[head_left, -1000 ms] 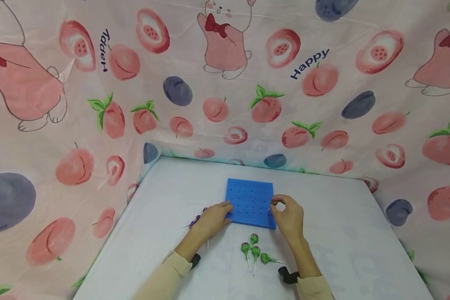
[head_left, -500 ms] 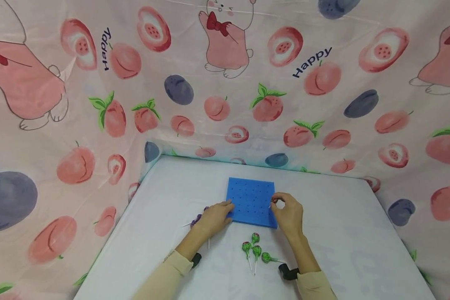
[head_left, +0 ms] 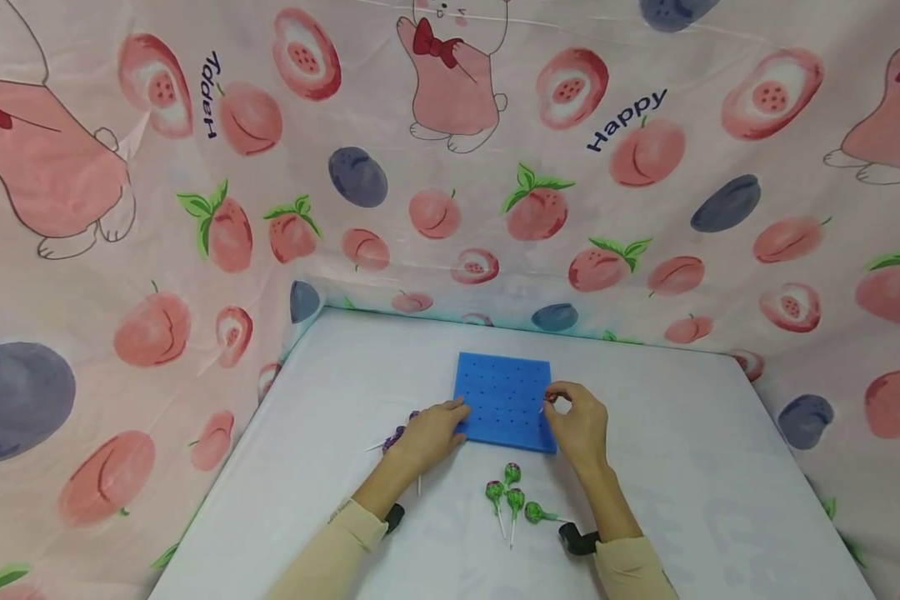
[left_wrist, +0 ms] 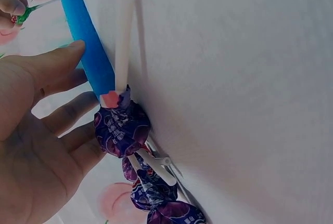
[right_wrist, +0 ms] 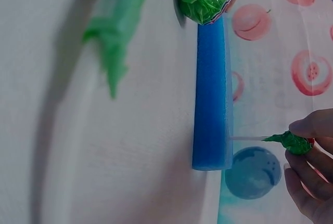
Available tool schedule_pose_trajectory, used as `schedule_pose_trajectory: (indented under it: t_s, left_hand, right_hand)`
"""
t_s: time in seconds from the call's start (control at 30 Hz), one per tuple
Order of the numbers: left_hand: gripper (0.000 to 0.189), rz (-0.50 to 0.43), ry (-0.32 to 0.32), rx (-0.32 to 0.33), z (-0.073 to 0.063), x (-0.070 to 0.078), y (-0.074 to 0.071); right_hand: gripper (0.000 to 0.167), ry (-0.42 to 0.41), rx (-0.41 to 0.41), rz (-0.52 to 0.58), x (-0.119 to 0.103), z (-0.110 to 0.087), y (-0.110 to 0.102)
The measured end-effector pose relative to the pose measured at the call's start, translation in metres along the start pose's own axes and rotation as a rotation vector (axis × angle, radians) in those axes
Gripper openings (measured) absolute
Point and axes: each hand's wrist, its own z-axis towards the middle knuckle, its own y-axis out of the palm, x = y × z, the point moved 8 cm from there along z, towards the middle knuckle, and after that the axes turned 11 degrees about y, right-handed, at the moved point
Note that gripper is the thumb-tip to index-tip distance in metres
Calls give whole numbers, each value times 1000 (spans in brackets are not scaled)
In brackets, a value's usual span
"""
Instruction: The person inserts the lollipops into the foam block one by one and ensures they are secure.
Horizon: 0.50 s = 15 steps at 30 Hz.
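Observation:
A blue foam board (head_left: pixel 504 387) with rows of small holes lies on the white table. My left hand (head_left: pixel 429 435) touches its left near corner, thumb on the board's side in the left wrist view. My right hand (head_left: pixel 581 429) pinches the wrapped head of a green lollipop (right_wrist: pixel 297 143) over the board's right side. The stick points down and its tip meets the board's top; whether it sits in a hole I cannot tell. Purple-wrapped lollipops (left_wrist: pixel 122 130) lie beside and partly under my left hand.
Several green lollipops (head_left: pixel 515 498) lie in front of the board, between my forearms. A fruit-patterned cloth (head_left: pixel 450 167) hangs behind and at the sides of the white table (head_left: pixel 690 467). A black wrist mount (head_left: pixel 577 540) sits at my right wrist.
Both hands keep almost the same pose at the board, the green lollipop still pinched in the right one. The whole head view has shifted slightly.

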Motion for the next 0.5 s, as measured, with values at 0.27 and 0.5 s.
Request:
schedule_pose_trajectory:
  t_s: [0.27,0.5]
  left_hand:
    - [37,9,-17,-18,-1,0,0]
    - [38,15,-15,-19,-1,1,-1]
  right_hand:
    - [25,-12,-7,13,2,0,2]
    - [25,-16,-14,5,1,-1,4]
